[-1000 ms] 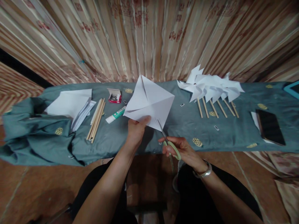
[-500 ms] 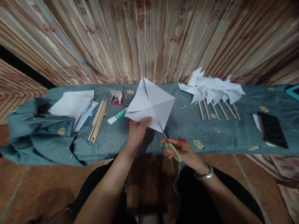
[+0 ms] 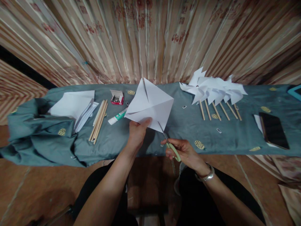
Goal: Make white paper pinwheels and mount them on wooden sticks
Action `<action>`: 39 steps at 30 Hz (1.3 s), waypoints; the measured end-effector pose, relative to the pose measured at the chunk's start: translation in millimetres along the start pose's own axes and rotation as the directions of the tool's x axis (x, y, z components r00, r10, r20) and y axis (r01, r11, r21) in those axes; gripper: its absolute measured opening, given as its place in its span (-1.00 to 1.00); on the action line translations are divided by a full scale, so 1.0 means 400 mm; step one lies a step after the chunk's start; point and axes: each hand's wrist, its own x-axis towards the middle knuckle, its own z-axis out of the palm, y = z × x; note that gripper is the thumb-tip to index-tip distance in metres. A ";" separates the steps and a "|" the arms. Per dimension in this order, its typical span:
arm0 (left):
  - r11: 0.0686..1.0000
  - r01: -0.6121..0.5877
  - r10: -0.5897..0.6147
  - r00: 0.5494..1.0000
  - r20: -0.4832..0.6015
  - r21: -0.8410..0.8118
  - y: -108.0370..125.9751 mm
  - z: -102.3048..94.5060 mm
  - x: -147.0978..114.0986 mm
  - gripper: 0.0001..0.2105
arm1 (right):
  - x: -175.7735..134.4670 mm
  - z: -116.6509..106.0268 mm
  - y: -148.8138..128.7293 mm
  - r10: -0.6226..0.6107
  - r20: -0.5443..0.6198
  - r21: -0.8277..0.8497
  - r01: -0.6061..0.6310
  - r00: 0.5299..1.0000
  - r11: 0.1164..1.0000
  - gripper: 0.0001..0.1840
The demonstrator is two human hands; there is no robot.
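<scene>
A white square of paper (image 3: 155, 106) is held up above the cloth, with slits running in from its top and left corners. My left hand (image 3: 138, 133) pinches its lower left edge, thumb on top and the other fingers hidden beneath. Scissors with pale green handles (image 3: 175, 153) are in my right hand (image 3: 184, 152), the fingers wrapped through the loops. Their blades lie across the paper's lower corner and point toward its middle. On my right wrist is a silver band.
Left of the paper lie a glue stick (image 3: 117, 116), a red box of small metal pieces (image 3: 117, 97), wooden sticks (image 3: 98, 122) and stacked white paper (image 3: 72, 105). To the right are several paper pinwheels on sticks (image 3: 213, 89) and a dark phone (image 3: 274, 130). A curtain (image 3: 150, 44) hangs behind.
The paper has shifted slightly to the left along with my left hand. The scissors' handles have drawn closer together, their blades still at the lower corner.
</scene>
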 end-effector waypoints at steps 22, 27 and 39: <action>0.997 0.070 -0.069 0.997 0.027 -0.024 0.000 0.018 -0.025 -0.68 | 0.003 -0.002 -0.004 -0.051 -0.020 -0.049 0.050 0.999 0.998 -0.50; 0.998 0.065 -0.065 0.998 0.023 -0.018 -0.002 0.015 -0.022 -0.69 | 0.005 0.002 -0.002 -0.036 -0.045 -0.029 0.034 0.998 0.999 -0.52; 0.995 0.092 -0.090 0.994 0.068 -0.034 -0.005 0.019 -0.041 -0.71 | 0.006 -0.004 -0.003 -0.068 -0.049 -0.061 0.065 0.997 0.996 -0.52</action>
